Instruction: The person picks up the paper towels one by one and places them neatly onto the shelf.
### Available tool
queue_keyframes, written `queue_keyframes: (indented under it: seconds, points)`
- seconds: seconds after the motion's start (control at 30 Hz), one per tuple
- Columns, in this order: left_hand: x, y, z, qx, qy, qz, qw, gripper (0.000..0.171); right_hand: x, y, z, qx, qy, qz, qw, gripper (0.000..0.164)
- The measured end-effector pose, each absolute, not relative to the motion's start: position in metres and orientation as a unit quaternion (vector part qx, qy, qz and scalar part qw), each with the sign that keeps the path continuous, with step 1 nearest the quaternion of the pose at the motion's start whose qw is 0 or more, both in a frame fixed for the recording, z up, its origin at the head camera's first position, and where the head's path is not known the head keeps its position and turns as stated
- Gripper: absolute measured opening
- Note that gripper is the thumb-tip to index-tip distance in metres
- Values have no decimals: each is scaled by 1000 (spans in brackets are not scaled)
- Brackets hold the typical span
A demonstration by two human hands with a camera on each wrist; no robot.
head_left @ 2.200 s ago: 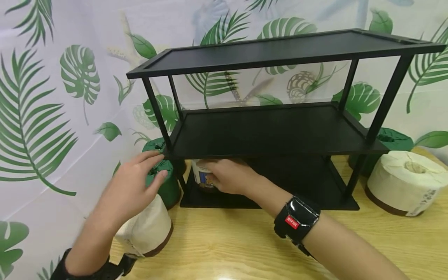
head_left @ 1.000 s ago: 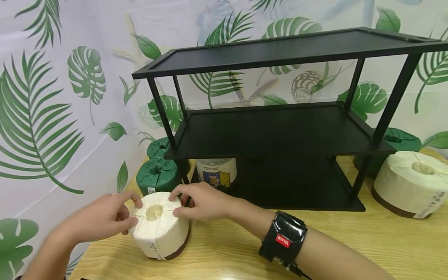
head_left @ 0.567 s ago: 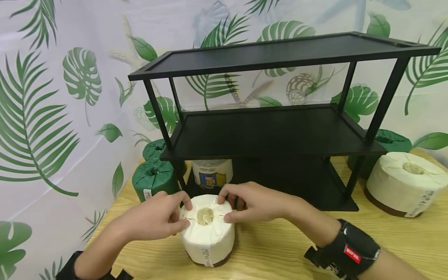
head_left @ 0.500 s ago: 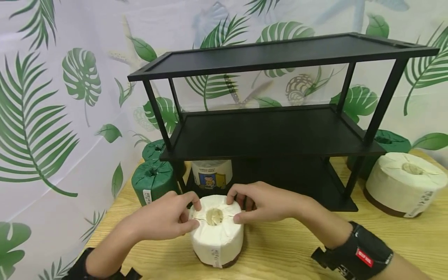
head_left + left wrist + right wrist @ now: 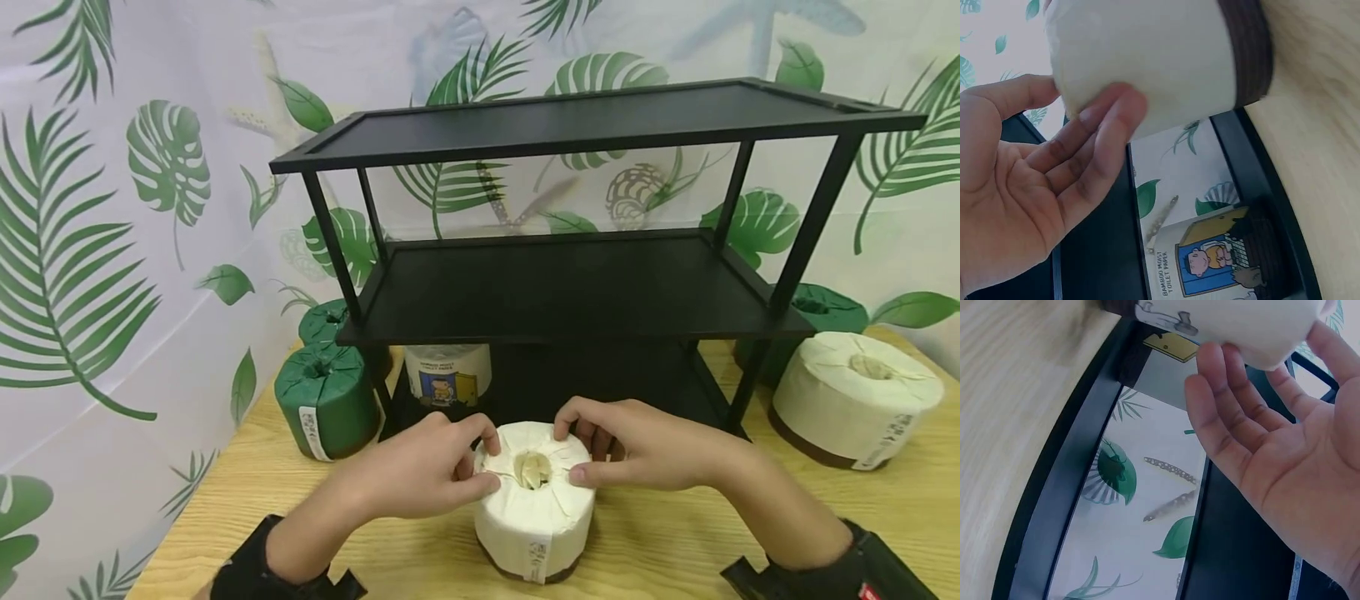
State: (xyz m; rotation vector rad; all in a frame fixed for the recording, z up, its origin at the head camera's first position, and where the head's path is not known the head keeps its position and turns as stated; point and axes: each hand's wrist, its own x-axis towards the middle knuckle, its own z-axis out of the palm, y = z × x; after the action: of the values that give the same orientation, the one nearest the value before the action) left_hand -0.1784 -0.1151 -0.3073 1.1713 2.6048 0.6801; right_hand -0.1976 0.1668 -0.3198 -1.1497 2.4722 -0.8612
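Observation:
A cream-wrapped toilet paper roll with a dark brown base band stands upright in front of the black rack. My left hand grips its left side, thumb and fingers at the top edge; my right hand holds the right side likewise. Whether its base touches the table I cannot tell. The left wrist view has the roll against the curled fingers of the left hand. In the right wrist view, fingertips of the right hand lie under the roll's edge.
On the black rack's bottom shelf, at the left, stands a printed toilet paper roll. Green-wrapped rolls sit by the left posts. Another green roll and a cream roll are at the right. Wooden table below.
My right hand has left the printed roll on the bottom shelf. Both hands have taken hold of the cream roll at the left and carried or slid it right, to before the rack.

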Motion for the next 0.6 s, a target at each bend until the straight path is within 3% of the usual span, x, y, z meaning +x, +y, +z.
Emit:
queue_keyframes:
  seconds: [0.27, 0.6]
  points:
    - [-171, -116, -309, 400, 894, 205, 1, 18, -194, 165, -320, -425, 862, -274, 36, 22]
    - [-157, -110, -309, 379, 901, 210, 29, 23, -191, 167, -325, -430, 859, -278, 23, 19]
